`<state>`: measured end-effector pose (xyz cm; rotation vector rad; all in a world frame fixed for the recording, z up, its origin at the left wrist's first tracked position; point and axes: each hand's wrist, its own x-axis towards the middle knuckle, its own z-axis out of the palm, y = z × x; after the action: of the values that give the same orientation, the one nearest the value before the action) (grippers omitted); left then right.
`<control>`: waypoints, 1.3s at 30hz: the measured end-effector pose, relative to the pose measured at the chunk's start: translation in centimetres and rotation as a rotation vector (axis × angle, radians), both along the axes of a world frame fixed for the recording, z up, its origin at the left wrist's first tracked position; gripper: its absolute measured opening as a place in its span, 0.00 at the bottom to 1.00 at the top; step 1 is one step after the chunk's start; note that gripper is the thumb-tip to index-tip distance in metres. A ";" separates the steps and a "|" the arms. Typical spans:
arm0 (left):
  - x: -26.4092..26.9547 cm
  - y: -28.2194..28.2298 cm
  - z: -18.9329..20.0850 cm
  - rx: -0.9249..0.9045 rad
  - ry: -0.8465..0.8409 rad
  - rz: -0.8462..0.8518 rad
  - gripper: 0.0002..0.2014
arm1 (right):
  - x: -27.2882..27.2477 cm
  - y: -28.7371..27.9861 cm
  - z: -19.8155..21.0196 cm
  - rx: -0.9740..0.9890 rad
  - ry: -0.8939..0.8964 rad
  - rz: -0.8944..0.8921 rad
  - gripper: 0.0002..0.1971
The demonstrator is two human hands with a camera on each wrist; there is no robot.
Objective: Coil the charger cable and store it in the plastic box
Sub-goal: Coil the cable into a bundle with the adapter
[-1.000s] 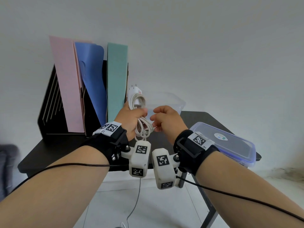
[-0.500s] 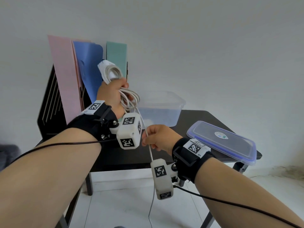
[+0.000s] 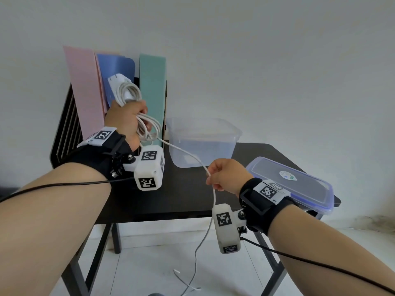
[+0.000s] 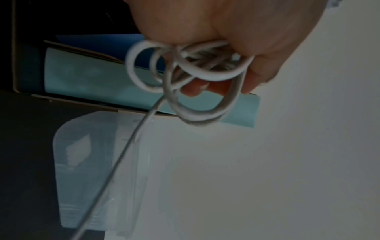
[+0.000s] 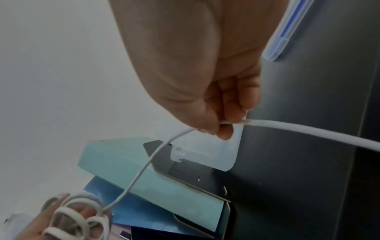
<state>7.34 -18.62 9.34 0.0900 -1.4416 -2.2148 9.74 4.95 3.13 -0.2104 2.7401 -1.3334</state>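
Left hand (image 3: 126, 120) raised, its grip clenched around the white charger brick and several gathered loops of thin white charger cable (image 3: 147, 127), keeping the coil from springing apart. Right hand (image 3: 226, 176) pinches the free run, likely guiding slack; the tail trails to the floor. Clear plastic box (image 3: 203, 144) waits open on the black bench (image 3: 183, 193).

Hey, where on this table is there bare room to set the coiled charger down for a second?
Bare tabletop runs along the front edge, between the file rack and the lid, in front of the plastic box. The back left is crowded by the rack; the lid fills the right corner.
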 end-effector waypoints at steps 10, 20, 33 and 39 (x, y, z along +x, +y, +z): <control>-0.9 -0.8 -2.3 -0.013 -0.193 -0.060 0.14 | -0.2 1.1 2.0 -0.161 0.370 -0.080 0.07; -1.0 1.0 -3.9 -0.193 -0.145 -0.131 0.09 | -0.5 0.4 3.8 -0.187 0.403 -0.024 0.08; 0.4 5.7 -5.4 -0.318 -0.127 -0.391 0.43 | -0.2 -1.8 5.2 -0.226 0.410 -0.011 0.04; 0.5 6.5 -5.8 -0.391 -0.143 -0.449 0.39 | -0.5 -2.7 5.0 -0.288 0.422 -0.018 0.08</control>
<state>7.82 -12.15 3.50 -0.2333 -2.1181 -2.2409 9.23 2.20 8.16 -0.5460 2.8556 -1.8772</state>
